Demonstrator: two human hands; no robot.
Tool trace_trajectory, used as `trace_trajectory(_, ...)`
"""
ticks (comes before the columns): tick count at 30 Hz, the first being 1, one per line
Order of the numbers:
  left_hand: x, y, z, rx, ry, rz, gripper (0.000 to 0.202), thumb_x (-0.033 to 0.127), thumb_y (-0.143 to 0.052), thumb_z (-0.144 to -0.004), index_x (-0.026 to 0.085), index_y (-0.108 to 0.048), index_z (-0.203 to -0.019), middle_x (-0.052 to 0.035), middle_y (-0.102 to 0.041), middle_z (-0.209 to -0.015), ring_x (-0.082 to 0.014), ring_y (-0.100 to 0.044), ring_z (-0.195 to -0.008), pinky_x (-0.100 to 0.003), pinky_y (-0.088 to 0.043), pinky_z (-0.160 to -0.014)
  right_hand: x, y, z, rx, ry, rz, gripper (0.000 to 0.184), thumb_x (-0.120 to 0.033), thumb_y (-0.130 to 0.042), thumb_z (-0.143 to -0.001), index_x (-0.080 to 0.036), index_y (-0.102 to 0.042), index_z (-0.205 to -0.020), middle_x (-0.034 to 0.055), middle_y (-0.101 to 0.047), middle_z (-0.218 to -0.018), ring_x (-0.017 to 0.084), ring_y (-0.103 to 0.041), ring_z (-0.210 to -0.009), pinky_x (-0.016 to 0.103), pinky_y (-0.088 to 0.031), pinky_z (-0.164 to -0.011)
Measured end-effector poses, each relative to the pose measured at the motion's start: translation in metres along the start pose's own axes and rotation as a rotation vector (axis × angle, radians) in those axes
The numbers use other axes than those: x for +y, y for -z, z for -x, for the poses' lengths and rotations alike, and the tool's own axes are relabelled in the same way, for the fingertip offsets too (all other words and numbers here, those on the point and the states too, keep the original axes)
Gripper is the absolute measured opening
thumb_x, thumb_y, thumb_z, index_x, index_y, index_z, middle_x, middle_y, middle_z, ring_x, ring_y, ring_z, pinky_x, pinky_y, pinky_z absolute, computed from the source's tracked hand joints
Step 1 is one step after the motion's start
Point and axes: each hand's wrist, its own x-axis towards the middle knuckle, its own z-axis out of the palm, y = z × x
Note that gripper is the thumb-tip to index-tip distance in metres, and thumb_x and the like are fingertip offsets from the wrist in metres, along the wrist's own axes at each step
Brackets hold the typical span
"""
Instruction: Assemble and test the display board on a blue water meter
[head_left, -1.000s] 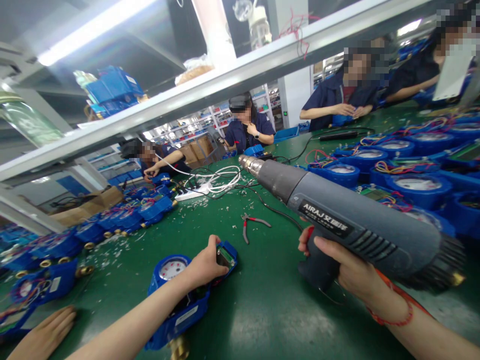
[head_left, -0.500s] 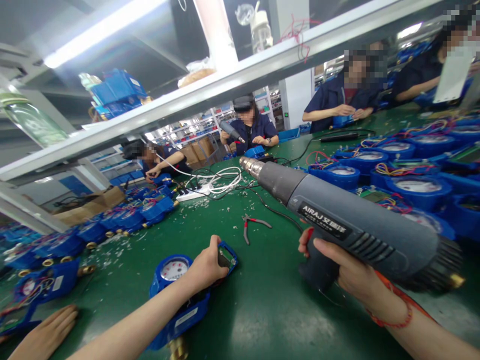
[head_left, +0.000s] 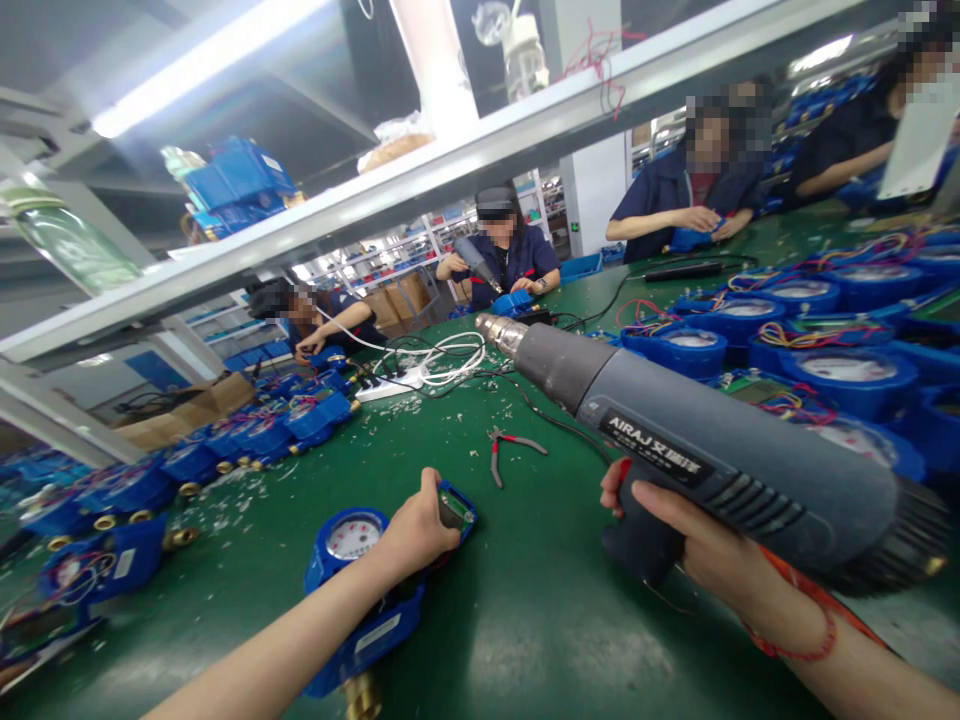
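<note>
My right hand (head_left: 705,535) is wrapped round the handle of a grey heat gun (head_left: 720,430), with a finger near its red trigger. The gun's metal nozzle points left, above the table. My left hand (head_left: 421,530) is closed on a blue housing with a green circuit board (head_left: 456,508). Below my left wrist lies a blue water meter (head_left: 352,536) with a white dial and a brass fitting (head_left: 361,695). My forearm covers part of the meter. Beyond my hands, red-handled cutting pliers (head_left: 506,455) lie spread on the green table.
Several blue meters (head_left: 277,430) line the left, and more with loose wires (head_left: 840,370) crowd the right. A white power strip (head_left: 391,385) with cables lies ahead, among plastic scraps. A shelf (head_left: 315,215) crosses above. Co-workers sit opposite; one holds a heat gun (head_left: 478,262).
Another person's hand at the lower left has withdrawn almost out of view. The co-worker's heat gun opposite has tilted down closer to a blue meter. My own hands keep their holds.
</note>
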Motion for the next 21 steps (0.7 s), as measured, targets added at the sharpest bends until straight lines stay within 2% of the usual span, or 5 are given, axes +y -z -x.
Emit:
trace_trajectory(6,0.002,0.001,0.0,-0.026,0.005,-0.032,0.056,0.024,-0.062,-0.068,0.021,-0.03,-0.113,-0.0062,-0.068,-0.087,-0.0223,-0.068,-0.077,-0.027,-0.046,-0.061,0.001,-0.001,0.001,-0.009,-0.005,-0.005,0.027,-0.049,-0.071,-0.075,-0.022,-0.069,-0.08,0.0022,-0.069,-0.074,0.016,-0.061,-0.068,0.027,-0.052,-0.065)
trace_trajectory(14,0.013,0.002,0.006,-0.013,0.048,-0.137,0.058,0.023,-0.064,-0.067,0.019,-0.034,-0.116,-0.012,-0.069,-0.096,-0.0304,-0.068,-0.09,-0.033,-0.048,-0.07,0.006,0.004,-0.001,-0.013,-0.015,0.002,0.028,-0.05,-0.069,-0.077,-0.022,-0.068,-0.083,0.0028,-0.068,-0.076,0.017,-0.061,-0.068,0.029,-0.052,-0.065)
trace_trajectory(18,0.013,0.003,0.006,-0.03,0.067,-0.122,0.061,0.026,-0.064,-0.07,0.02,-0.033,-0.122,-0.0104,-0.069,-0.1,-0.0277,-0.068,-0.094,-0.031,-0.048,-0.072,0.005,0.003,-0.001,-0.007,-0.031,0.019,0.03,-0.051,-0.071,-0.074,-0.022,-0.069,-0.082,0.0035,-0.068,-0.076,0.017,-0.062,-0.069,0.029,-0.053,-0.065)
trace_trajectory(21,0.011,0.006,0.008,-0.047,0.069,-0.082,0.068,0.027,-0.065,-0.074,0.015,-0.03,-0.131,-0.0112,-0.068,-0.103,-0.0255,-0.068,-0.093,-0.033,-0.05,-0.076,-0.004,-0.001,0.002,0.0,-0.045,0.046,0.032,-0.053,-0.073,-0.071,-0.022,-0.069,-0.078,0.0036,-0.068,-0.074,0.017,-0.062,-0.067,0.028,-0.054,-0.063)
